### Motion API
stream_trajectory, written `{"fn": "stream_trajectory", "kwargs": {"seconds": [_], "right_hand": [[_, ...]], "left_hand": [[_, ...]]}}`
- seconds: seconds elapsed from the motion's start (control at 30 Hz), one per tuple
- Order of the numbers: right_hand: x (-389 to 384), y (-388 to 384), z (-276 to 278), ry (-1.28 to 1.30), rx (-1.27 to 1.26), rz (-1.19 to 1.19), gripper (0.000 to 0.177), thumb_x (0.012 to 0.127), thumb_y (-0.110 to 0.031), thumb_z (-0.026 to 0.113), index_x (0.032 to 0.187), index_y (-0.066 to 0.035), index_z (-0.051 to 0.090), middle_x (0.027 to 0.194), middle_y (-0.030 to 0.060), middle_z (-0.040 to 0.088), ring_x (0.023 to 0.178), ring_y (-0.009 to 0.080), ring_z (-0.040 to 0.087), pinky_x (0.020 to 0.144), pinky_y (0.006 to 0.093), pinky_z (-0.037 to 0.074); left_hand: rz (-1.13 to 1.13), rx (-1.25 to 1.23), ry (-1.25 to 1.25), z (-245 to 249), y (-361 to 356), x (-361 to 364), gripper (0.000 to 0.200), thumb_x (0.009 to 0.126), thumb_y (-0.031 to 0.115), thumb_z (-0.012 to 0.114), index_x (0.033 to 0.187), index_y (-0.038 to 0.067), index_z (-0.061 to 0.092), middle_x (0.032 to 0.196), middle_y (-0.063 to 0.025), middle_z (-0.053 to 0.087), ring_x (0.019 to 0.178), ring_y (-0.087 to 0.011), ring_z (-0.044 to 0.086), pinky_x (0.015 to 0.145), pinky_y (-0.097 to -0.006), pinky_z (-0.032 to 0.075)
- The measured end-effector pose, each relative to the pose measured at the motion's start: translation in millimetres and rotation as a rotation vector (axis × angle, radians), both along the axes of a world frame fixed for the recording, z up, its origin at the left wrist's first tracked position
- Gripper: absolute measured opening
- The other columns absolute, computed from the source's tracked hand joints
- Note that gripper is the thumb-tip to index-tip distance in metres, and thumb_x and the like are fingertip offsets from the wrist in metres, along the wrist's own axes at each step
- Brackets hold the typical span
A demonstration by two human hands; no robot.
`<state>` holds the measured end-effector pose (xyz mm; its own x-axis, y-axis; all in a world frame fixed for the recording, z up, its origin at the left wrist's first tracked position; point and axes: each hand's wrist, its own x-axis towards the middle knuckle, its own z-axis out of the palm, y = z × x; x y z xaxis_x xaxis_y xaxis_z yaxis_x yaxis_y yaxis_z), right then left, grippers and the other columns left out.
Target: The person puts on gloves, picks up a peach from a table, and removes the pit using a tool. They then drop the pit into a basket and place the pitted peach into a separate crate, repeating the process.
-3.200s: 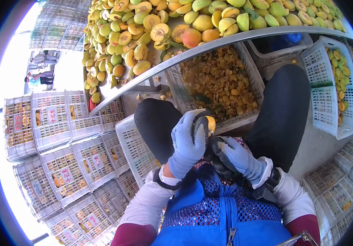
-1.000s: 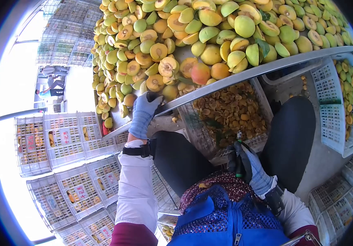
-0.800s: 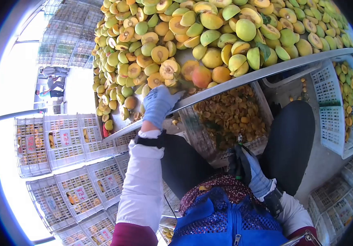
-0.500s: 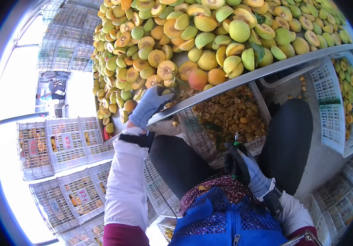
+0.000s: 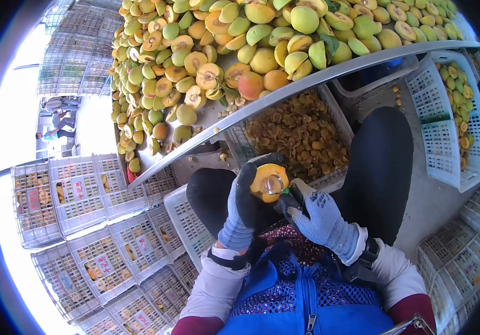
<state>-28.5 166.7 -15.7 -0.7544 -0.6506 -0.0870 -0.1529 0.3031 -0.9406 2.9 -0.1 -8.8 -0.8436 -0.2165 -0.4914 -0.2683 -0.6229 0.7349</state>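
Note:
Above my lap, my left hand point(image 5: 243, 204), in a grey glove with dark fingers, is wrapped round a halved orange-yellow fruit point(image 5: 261, 181), cut face up. My right hand point(image 5: 315, 215), gloved the same way, grips a small tool point(image 5: 286, 191) with a green part showing. The tool's metal end point(image 5: 274, 183) lies against the middle of the cut face; its handle is hidden in my fingers. Beyond both hands is a metal-edged table point(image 5: 301, 84) heaped with halved and whole fruit point(image 5: 262, 60).
Below the table edge stands a crate of fruit scraps point(image 5: 298, 137). A white crate of green fruit point(image 5: 444, 131) is at the right. Stacked crates point(image 5: 103, 223) fill the left, more crates point(image 5: 463, 257) the lower right. People point(image 5: 57, 134) are far off at the upper left.
My left hand has come back from the table's near edge to my lap and now holds a halved fruit. My right hand has risen with the tool to meet it. The view has shifted slightly.

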Motion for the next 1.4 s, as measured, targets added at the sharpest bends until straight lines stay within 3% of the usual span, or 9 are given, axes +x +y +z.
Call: {"fn": "stream_trajectory", "kwargs": {"seconds": [0.07,0.2,0.33,0.73,1.03,1.13,1.23,1.27,1.4], "right_hand": [[6.8,0.5,-0.2,0.087,0.132,0.021,0.035,0.086,-0.033,0.056,0.102,-0.002,0.048,0.082,0.0189,0.061,0.071,0.0351,0.062,0.062,0.0435,0.049],[11.2,2.4,3.1,0.112,0.254,0.105,0.037,0.086,-0.035,0.056,0.103,-0.003,0.048,0.081,0.0169,0.061,0.072,0.0336,0.063,0.062,0.0425,0.050],[13.8,3.6,12.7,0.104,0.323,0.175,0.040,0.087,-0.037,0.055,0.106,-0.003,0.047,0.081,0.0162,0.062,0.074,0.0331,0.064,0.062,0.0425,0.050],[50.2,19.8,-2.8,-0.075,0.040,0.185,0.046,0.086,-0.027,0.057,0.116,0.005,0.044,0.084,0.0260,0.061,0.083,0.0405,0.061,0.071,0.0456,0.049],[54.9,21.4,-8.8,-0.255,-0.093,0.198,0.040,0.085,-0.022,0.056,0.115,0.003,0.048,0.096,0.0293,0.058,0.092,0.0417,0.058,0.075,0.0465,0.047],[52.7,22.4,-11.7,-0.356,-0.093,0.214,0.035,0.088,-0.018,0.054,0.116,0.003,0.049,0.095,0.0244,0.061,0.087,0.0345,0.062,0.073,0.0412,0.048],[62.0,23.6,-11.6,-0.657,-0.241,0.040,0.034,0.089,-0.014,0.048,0.120,0.000,0.052,0.088,0.0070,0.061,0.076,0.0128,0.057,0.068,0.0273,0.047],[62.1,24.7,-13.8,-0.671,-0.235,0.055,0.034,0.090,-0.014,0.048,0.121,-0.001,0.052,0.087,0.0053,0.061,0.076,0.0119,0.056,0.068,0.0269,0.047],[54.1,26.5,-10.1,-0.810,-0.188,0.107,0.033,0.092,-0.013,0.046,0.122,-0.002,0.052,0.085,0.0023,0.059,0.074,0.0096,0.054,0.067,0.0254,0.046]], "left_hand": [[0.147,0.018,-0.050,-4.4,11.5,6.4,0.039,0.094,0.031,0.050,0.117,-0.001,0.054,0.101,-0.0124,0.062,0.089,-0.0197,0.062,0.083,-0.0313,0.051],[0.021,-0.546,-0.138,-2.9,13.6,20.4,0.033,0.095,0.030,0.052,0.108,0.000,0.057,0.096,-0.0078,0.062,0.083,-0.0122,0.059,0.074,-0.0237,0.049],[-0.080,-0.640,-0.067,2.7,6.7,30.3,0.032,0.096,0.028,0.051,0.101,-0.003,0.059,0.088,-0.0065,0.063,0.079,-0.0099,0.059,0.070,-0.0227,0.048],[-0.292,-1.055,-0.009,10.7,16.1,54.0,0.028,0.093,0.019,0.050,0.099,-0.007,0.061,0.080,-0.0115,0.065,0.074,-0.0122,0.058,0.068,-0.0271,0.047],[-0.356,-0.961,-0.098,15.8,15.0,53.0,0.025,0.090,0.016,0.050,0.096,-0.006,0.062,0.078,-0.0163,0.065,0.073,-0.0213,0.064,0.067,-0.0301,0.048],[-0.270,-1.004,-0.061,16.8,26.3,50.3,0.026,0.091,0.015,0.049,0.098,-0.007,0.061,0.078,-0.0129,0.063,0.072,-0.0167,0.059,0.066,-0.0277,0.047],[-0.195,-1.124,0.085,8.6,31.0,50.3,0.026,0.091,0.013,0.046,0.099,-0.007,0.060,0.078,-0.0116,0.061,0.071,-0.0142,0.057,0.064,-0.0267,0.046],[-0.170,-1.168,0.150,5.6,31.5,50.2,0.026,0.091,0.013,0.044,0.098,-0.007,0.060,0.077,-0.0119,0.061,0.071,-0.0145,0.057,0.064,-0.0269,0.046],[-0.212,-1.218,0.119,9.0,33.4,46.0,0.022,0.087,0.011,0.046,0.095,-0.003,0.062,0.081,-0.0180,0.064,0.074,-0.0313,0.065,0.067,-0.0339,0.050]]}}
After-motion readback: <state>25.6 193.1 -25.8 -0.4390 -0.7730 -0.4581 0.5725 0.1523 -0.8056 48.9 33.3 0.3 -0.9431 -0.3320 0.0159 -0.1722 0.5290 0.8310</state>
